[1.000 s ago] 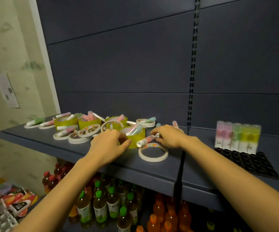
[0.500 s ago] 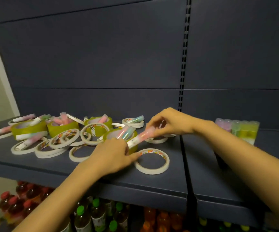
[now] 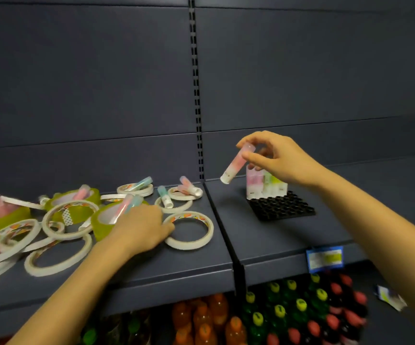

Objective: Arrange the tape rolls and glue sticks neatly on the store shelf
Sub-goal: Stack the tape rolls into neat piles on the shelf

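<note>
Pink glue stick [image 3: 237, 166] pinched, tilted, by right hand [image 3: 277, 159] | left hand [image 3: 140, 229] curled round green tape roll [image 3: 98, 228]

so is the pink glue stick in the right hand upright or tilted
Tilted: the right hand pinches the pink glue stick near its top, its white base slanting down-left, unlike the upright sticks beside it.
</note>
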`<state>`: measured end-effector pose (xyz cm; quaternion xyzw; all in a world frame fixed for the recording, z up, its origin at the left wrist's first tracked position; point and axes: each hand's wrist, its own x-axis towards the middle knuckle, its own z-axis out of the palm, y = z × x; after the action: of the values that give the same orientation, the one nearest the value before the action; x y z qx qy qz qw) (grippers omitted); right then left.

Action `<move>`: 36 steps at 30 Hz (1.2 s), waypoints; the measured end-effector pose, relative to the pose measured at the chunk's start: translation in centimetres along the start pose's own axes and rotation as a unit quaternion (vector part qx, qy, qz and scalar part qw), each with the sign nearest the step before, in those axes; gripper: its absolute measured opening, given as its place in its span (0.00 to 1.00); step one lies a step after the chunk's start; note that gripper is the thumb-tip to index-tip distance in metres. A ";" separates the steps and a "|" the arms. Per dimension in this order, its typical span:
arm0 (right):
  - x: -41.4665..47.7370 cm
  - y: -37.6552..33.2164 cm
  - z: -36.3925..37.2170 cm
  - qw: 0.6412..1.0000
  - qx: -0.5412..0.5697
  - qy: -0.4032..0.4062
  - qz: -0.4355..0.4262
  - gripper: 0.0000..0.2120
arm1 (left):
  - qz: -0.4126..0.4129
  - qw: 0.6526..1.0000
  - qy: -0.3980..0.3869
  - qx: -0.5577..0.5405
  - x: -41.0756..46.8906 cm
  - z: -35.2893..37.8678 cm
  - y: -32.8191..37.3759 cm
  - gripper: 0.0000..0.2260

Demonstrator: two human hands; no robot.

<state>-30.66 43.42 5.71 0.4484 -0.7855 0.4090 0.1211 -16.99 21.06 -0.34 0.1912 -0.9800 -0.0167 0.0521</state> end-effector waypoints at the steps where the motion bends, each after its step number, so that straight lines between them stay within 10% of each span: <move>1: -0.5 0.4 -0.8 1.000 -0.013 0.018 0.011 0.09 | 0.012 1.000 0.019 -0.002 0.1 -0.3 0.6 0.18; 10: -3.0 6.8 -6.1 0.984 -0.136 0.083 0.081 0.13 | 0.044 0.994 0.079 -0.059 2.4 -2.0 7.3 0.18; 36: 2.4 15.6 -6.9 0.987 -0.137 -0.061 0.053 0.09 | -0.099 0.989 0.109 -0.025 2.9 -1.8 17.0 0.17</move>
<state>-45.78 51.28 3.13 0.4091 -0.8627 0.2756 0.1114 -25.83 35.72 2.60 0.2865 -0.9441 -0.0258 0.1611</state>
